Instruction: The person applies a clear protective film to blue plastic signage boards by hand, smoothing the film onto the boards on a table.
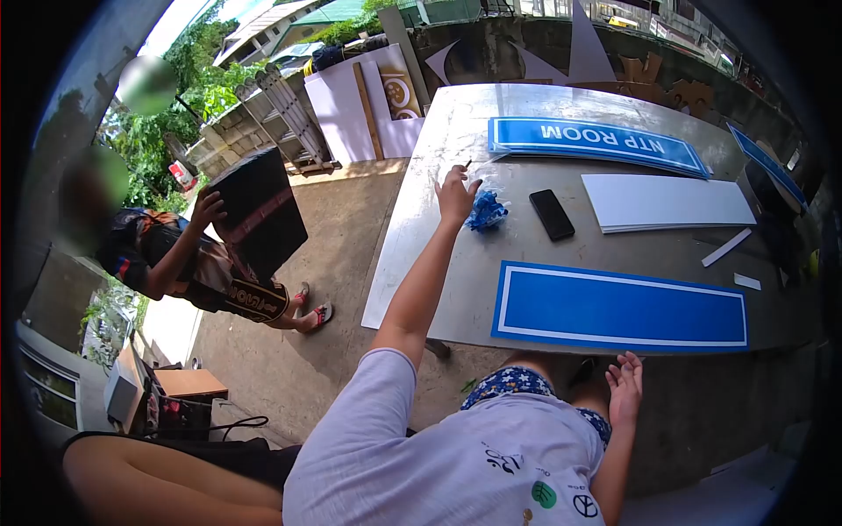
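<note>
My left hand point(454, 197) is over the metal table, its fingers apart, just left of a crumpled ball of blue film point(485, 212). A small dark tip shows by its fingertips, too small to name. My right hand point(624, 390) is just off the table's near edge, palm up, fingers loosely spread and holding nothing. Near that edge lies a blue panel with a white border point(618, 307). A black phone point(552, 215) lies beyond it. Blue signs reading "NTP ROOM" point(596, 145) are stacked farther back, upside down from here.
White panels point(667, 202) and white strips point(727, 248) lie on the table's point(399, 263) right side. Another blue sign point(767, 163) tilts at the far right. At left, a person point(189, 254) holds a dark box point(260, 210). Boards point(355, 105) and a ladder point(294, 110) lean behind.
</note>
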A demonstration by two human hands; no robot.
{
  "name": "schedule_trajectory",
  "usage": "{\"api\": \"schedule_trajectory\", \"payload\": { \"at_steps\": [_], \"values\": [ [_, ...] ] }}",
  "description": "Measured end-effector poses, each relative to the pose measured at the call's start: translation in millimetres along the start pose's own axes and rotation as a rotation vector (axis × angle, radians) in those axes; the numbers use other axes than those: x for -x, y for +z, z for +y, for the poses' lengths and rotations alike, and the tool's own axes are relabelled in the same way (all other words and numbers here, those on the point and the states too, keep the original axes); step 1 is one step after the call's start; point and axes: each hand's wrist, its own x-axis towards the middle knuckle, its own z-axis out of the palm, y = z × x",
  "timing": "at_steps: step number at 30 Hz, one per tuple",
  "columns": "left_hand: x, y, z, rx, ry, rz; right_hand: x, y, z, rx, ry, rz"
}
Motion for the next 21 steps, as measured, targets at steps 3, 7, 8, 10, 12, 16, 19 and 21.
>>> {"api": "schedule_trajectory", "payload": {
  "at_steps": [3, 7, 8, 10, 12, 16, 19, 21],
  "values": [
    [-4.7, 32.7, -2.8, -0.229, 0.026, -0.09, 27.0, -47.2, 18.4, -0.024, 0.053, 0.158],
    [8.9, 83.9, -30.4, -0.416, 0.137, -0.259, 55.5, -83.9, 28.0, -0.055, 0.049, 0.287],
    [16.1, 93.1, -36.9, -0.411, 0.143, -0.26, 58.9, -90.7, 30.0, -0.064, 0.063, 0.319],
    [29.2, 109.2, -47.6, -0.545, 0.066, -0.341, 60.8, -98.8, 31.6, -0.077, 0.086, 0.37],
    [37.0, 125.6, -63.6, -0.576, 0.062, -0.314, 59.8, -103.0, 31.4, -0.071, 0.1, 0.378],
    [34.9, 108.8, -45.7, -0.633, 0.012, -0.371, 53.4, -98.1, 27.2, -0.049, 0.136, 0.349],
    [37.4, 105.1, -32.8, -0.686, 0.011, -0.349, 45.5, -88.9, 26.0, -0.043, 0.136, 0.295],
    [35.1, 104.9, -29.1, -0.699, 0.02, -0.288, 43.5, -84.6, 27.2, -0.051, 0.137, 0.275]
  ]
}}
